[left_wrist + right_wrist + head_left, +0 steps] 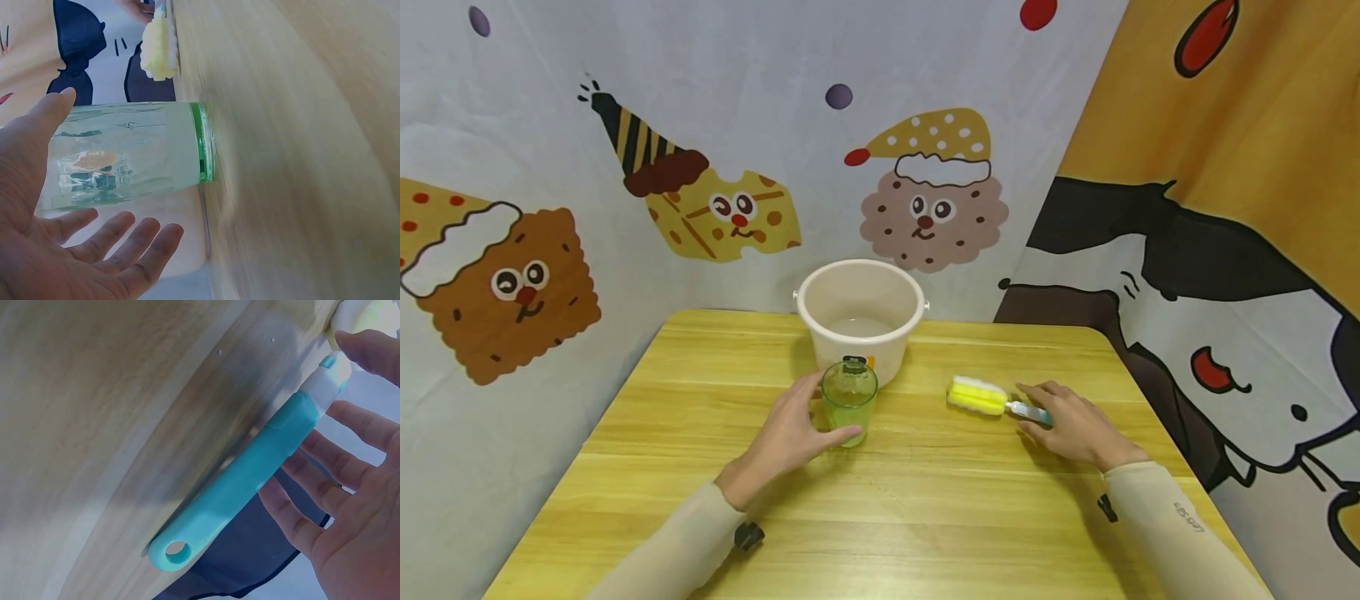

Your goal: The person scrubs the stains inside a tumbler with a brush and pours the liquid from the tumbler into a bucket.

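A clear green drinking glass [850,408] stands upright on the table. My left hand [786,429] is spread beside it, thumb at the near side and the other fingers toward the far side. In the left wrist view the fingers [147,247] are loosely extended, with a gap between them and the glass. To the right lies a bottle brush with a yellow-and-white sponge head [977,396] and a teal handle [244,481]. Over that handle, my right hand [1075,425] reaches with thumb and fingers apart, not closed round it.
Behind the glass is a white bucket [895,354] with side knobs and a label low on its front. All stand on a wooden table [895,525]. Cartoon-printed cloth [745,67] hangs behind the table and along its sides.
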